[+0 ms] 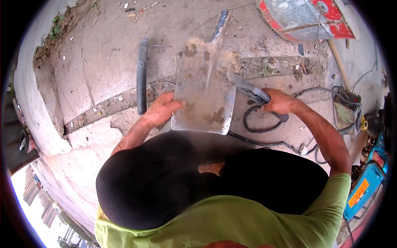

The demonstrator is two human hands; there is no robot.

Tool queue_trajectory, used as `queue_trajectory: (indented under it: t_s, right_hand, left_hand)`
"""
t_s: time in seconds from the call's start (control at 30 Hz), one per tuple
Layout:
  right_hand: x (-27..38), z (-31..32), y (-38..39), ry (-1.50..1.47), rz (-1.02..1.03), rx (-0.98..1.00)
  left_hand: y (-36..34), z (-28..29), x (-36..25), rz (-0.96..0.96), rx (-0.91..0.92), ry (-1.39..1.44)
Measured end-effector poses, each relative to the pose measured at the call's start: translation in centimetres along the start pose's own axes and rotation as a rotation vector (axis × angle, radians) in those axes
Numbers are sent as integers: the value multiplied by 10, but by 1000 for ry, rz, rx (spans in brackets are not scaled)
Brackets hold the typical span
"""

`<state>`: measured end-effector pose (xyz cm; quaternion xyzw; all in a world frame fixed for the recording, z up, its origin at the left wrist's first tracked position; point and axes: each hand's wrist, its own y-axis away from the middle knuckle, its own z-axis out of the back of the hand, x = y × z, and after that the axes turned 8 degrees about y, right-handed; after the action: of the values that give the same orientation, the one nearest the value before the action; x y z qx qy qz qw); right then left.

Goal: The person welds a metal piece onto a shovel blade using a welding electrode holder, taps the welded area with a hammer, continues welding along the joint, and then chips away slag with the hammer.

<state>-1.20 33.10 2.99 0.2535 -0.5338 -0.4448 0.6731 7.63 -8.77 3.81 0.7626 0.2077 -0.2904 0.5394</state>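
Note:
A worn, square-ended shovel blade (pixel 205 87) with brown stains lies in front of my knees, its socket (pixel 221 25) pointing away. My left hand (pixel 163 109) grips the blade's left edge, thumb on top. My right hand (pixel 278 101) is closed round the handles of a grey metal clamp (pixel 248 87). The clamp's jaws reach the blade's right edge; whether they bite on it I cannot tell. A black cable (pixel 247 120) loops on the ground below the right hand. Left of the blade lies a dark tubular handle (pixel 142 76) with a thin rod beside its upper end.
At the far right stands a red and silver metal drum-like object (pixel 306 18). A worn green box (pixel 346 108) sits among cables on the right, with a blue machine (pixel 364 190) nearer me. A raised concrete edge (pixel 51 103) runs along the left. Debris fills a groove across the ground.

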Motion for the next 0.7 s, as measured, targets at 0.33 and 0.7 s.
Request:
queue_trajectory:
  t_s: [0.33,0.7]
  right_hand:
    - [5,-14,15,75,-27,-48]
    - [-4,27,4,191,58,31]
  left_hand:
    - [-14,21,12,-108,124,-244]
    - [-27,4,43,-128,136,-33]
